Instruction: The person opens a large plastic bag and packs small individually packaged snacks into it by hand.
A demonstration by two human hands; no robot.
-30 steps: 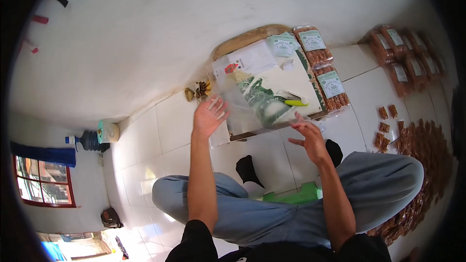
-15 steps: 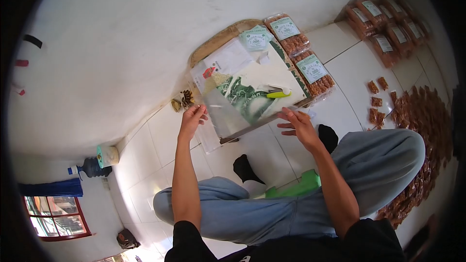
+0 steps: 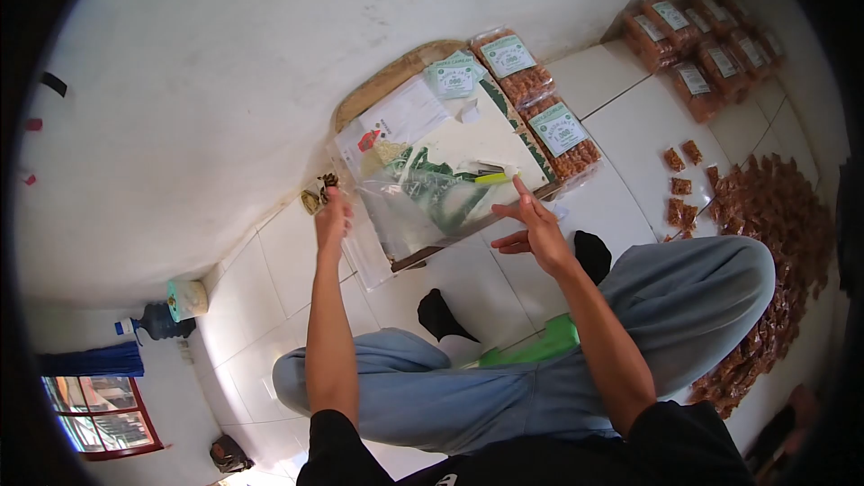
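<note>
A clear plastic bag (image 3: 396, 207) stretches over the near part of a low table (image 3: 416, 257). At its left edge, my left hand (image 3: 332, 220) is closed in a pinch on the plastic. My right hand (image 3: 535, 232) hovers at the table's right front corner, fingers stretched and apart, close to the bag's other end; whether a fingertip touches the plastic is unclear. Just beyond it lies a tool with a yellow-green handle (image 3: 491, 178). Printed green labels (image 3: 454, 78) are stacked at the table's far side, beside a white plastic sheet (image 3: 402, 112).
Two labelled snack packs (image 3: 560, 130) line the table's right edge. More packs (image 3: 693, 81) are stacked by the wall. Small snack packets (image 3: 774, 243) form a heap on the right floor. A green object (image 3: 549, 342) lies under my leg; a water jug (image 3: 166, 321) stands left.
My left hand has moved left and slightly up, away from the right hand, drawing the plastic wider. The fingers of my right hand have spread. The whole view has shifted a little.
</note>
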